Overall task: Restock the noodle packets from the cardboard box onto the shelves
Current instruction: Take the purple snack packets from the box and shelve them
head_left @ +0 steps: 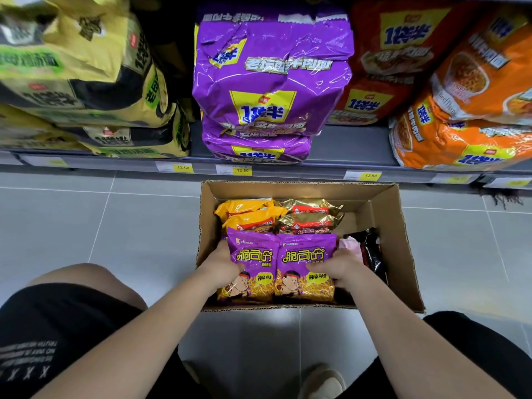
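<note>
Head view, floor: we log a cardboard box point(403, 240) standing open on the grey floor tiles point(129, 226), just in front of the bottom shelf point(345, 145).
Head view, box near end: we count two packets upright and side by side, edges touching, the left purple packet point(253, 254) and the right purple packet point(305, 254), both still inside the box.
Head view, left hand: our left hand point(221, 263) grips the outer edge of the left purple packet, thumb laid on its printed front, fingers hidden behind.
Head view, right hand: our right hand point(342, 267) grips the outer edge of the right purple packet in the same way, thumb on the front.
Head view, box far end: yellow packets point(247, 211) at the left, gold packets point(311, 217) beside them, both just behind the purple pair.
Head view, box right side: a pink packet point(349, 246) and a black packet point(371, 249) lie near the right wall, beside our right hand.
Head view, shelf stock: yellow-and-black multipacks point(86, 82) at the left, purple multipacks point(270, 82) stacked in the middle, red multipacks point(388, 67) next, orange multipacks point(460, 116) at the right.
Head view, shelf edge: yellow price tags point(241, 170) along the front rail.
Head view, foreground: our knees in black shorts point(57, 326) at either side, and one light shoe point(325, 378) on the tiles.
</note>
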`<state>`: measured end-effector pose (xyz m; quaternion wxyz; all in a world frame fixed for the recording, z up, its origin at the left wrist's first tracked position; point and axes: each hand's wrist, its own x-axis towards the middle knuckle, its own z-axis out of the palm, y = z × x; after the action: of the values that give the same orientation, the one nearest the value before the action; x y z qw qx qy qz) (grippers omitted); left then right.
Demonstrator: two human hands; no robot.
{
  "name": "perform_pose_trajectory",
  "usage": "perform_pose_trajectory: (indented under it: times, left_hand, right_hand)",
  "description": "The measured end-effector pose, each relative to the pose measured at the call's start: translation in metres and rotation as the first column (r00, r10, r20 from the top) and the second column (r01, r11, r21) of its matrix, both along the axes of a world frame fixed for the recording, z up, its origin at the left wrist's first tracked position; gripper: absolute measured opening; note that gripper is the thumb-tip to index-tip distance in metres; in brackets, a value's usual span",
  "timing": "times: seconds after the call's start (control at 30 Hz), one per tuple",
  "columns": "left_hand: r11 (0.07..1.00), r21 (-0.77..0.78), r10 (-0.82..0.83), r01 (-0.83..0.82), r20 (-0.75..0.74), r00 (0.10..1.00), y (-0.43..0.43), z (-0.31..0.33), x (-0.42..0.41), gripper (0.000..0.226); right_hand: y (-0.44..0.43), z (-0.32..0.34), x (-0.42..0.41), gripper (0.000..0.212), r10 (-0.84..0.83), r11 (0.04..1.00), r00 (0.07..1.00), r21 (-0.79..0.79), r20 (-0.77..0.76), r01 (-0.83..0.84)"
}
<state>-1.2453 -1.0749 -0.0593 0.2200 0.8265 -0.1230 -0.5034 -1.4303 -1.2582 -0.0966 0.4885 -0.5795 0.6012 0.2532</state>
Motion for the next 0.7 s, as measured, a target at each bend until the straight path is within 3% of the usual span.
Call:
perform_pose_trajectory:
  times: [0.07,0.17,0.23,0.27,0.37,0.4,0.7]
  left_hand:
    - [1.000,0.006,0.005,-0.005,0.013,1.000,-0.001,0.001,0.001,0.056]
    - [1.000,-0.007,0.021,-0.020,0.031,0.999,-0.001,0.009,0.003,0.054]
    - [0.998,-0.041,0.042,-0.041,0.036,0.998,-0.002,0.025,0.008,0.050]
    - [0.997,-0.065,0.045,-0.043,0.028,0.999,-0.002,0.036,0.013,0.049]
    - [0.986,-0.162,0.053,-0.047,0.034,0.998,-0.002,0.087,0.033,0.046]
    - [0.981,-0.188,0.055,-0.046,0.043,0.998,-0.003,0.111,0.040,0.045]
    - [0.866,-0.498,0.060,-0.046,0.012,0.998,-0.011,0.416,0.075,0.045]
  right_hand:
    - [-0.002,-0.001,-0.001,0.051,-0.043,0.998,0.999,0.045,0.030,0.042]
    - [-0.006,-0.013,-0.006,0.086,-0.154,0.986,0.982,0.079,0.108,0.146]
    - [-0.006,-0.009,-0.010,0.088,-0.242,0.970,0.953,0.051,0.181,0.237]
    - [-0.002,0.012,-0.007,0.078,-0.294,0.956,0.932,0.055,0.214,0.289]
    - [0.001,0.082,0.000,0.016,-0.383,0.923,0.860,0.108,0.339,0.368]
    - [0.000,0.109,0.001,0.008,-0.400,0.916,0.834,0.132,0.380,0.379]
    - [-0.028,0.421,0.016,0.015,-0.323,0.926,0.599,0.113,0.733,0.361]
